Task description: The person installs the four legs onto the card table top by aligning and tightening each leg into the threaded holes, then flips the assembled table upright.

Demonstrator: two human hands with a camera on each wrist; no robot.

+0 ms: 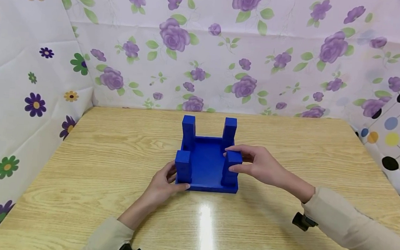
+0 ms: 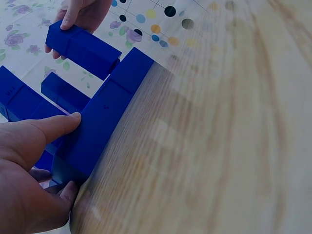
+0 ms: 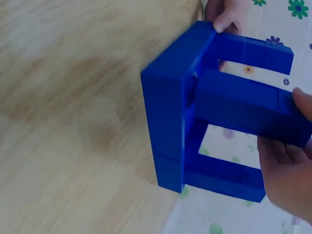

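A blue square base with a raised rim lies on the table, a blue post standing at each corner. My left hand grips the near left corner of the base, thumb on the front rim, beside the near left post. My right hand pinches the top of the near right post between thumb and fingers. In the right wrist view that held post meets the base's inner side; how firmly it is seated I cannot tell. The far left post and far right post stand untouched.
The light wood table spreads around the base. Behind it hangs a cloth with purple flowers; another flowered cloth borders the left, and a dotted one the right. Dark wrist devices sit at both sleeves.
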